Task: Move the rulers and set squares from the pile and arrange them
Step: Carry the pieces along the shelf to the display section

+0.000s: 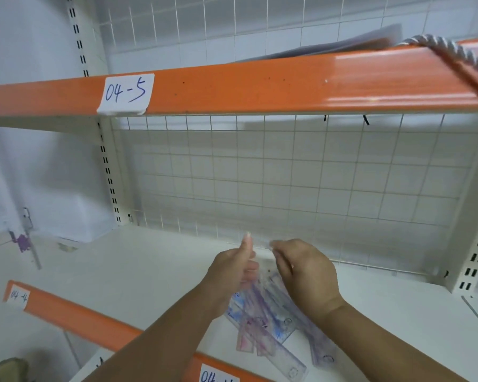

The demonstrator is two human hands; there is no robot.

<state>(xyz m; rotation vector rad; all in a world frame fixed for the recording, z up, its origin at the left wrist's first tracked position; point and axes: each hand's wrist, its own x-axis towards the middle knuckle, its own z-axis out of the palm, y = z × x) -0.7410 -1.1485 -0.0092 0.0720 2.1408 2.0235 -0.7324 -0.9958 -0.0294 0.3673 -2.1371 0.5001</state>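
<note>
A pile of clear rulers and set squares (262, 323) with purple and blue print lies on the white shelf (138, 268), near its front edge. Above the pile's far end, my left hand (233, 267) and my right hand (305, 274) meet, fingers curled. Between them they hold a clear plastic piece (261, 264), blurred and barely visible, so I cannot tell whether it is a ruler or a set square. The left thumb points up. Both forearms cover part of the pile.
A wire grid back panel (287, 175) closes the shelf's rear. An orange shelf edge labelled 04-5 (232, 86) runs overhead, with a twisted rope (450, 51) draped over it. A lower orange edge (75, 315) fronts my shelf. Slotted uprights stand at left and right.
</note>
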